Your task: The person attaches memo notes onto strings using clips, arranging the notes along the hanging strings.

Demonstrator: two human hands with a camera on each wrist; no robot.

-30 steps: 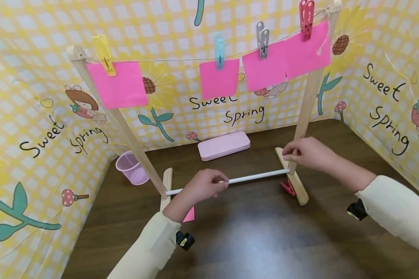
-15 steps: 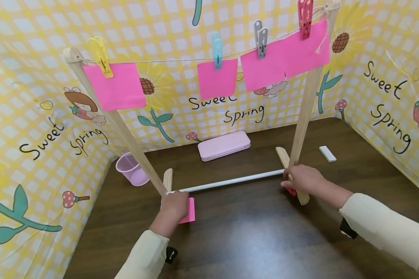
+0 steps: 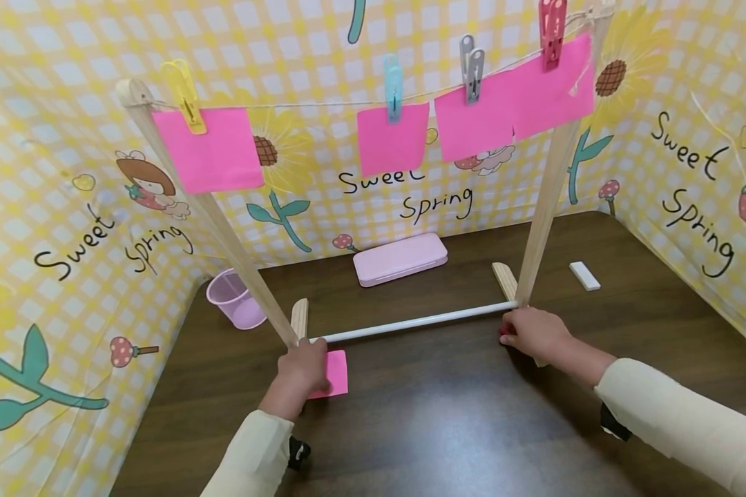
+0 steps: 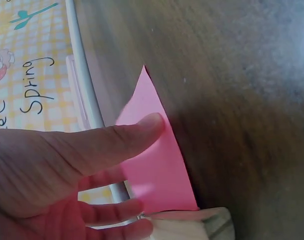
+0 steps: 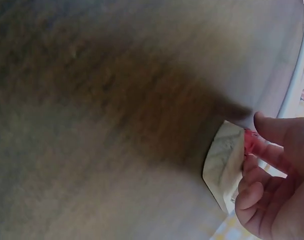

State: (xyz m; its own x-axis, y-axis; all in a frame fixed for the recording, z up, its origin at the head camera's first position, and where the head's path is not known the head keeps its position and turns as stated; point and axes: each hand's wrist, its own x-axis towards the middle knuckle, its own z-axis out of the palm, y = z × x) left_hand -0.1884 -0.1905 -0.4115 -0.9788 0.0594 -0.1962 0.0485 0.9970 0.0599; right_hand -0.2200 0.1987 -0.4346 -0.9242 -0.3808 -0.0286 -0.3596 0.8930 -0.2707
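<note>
In the head view my left hand [image 3: 303, 369] is at the left foot of a wooden rack. Its thumb lies over a pink paper square [image 4: 154, 175] and its index finger passes behind it, so the sheet is pinched. My right hand [image 3: 537, 335] is down at the rack's right foot [image 5: 224, 160], thumb and index finger at a small red clothespin [image 5: 250, 141] that they mostly cover. Above, pink squares hang from a string under a yellow clothespin [image 3: 186, 100], a light blue clothespin [image 3: 394, 90], a grey clothespin [image 3: 472, 72] and a red polka-dot clothespin [image 3: 552, 34].
A white crossbar [image 3: 416, 322] joins the rack's left post [image 3: 236, 255] and right post [image 3: 543, 214]. Behind stand a pink case [image 3: 400, 259] and a lilac basket [image 3: 226, 286]. A white block [image 3: 584, 276] lies to the right on the brown table [image 3: 435, 414].
Both hands have come down from above the crossbar, the left to the pink square, the right to the red clothespin. The white block, earlier hidden by the right arm, now shows.
</note>
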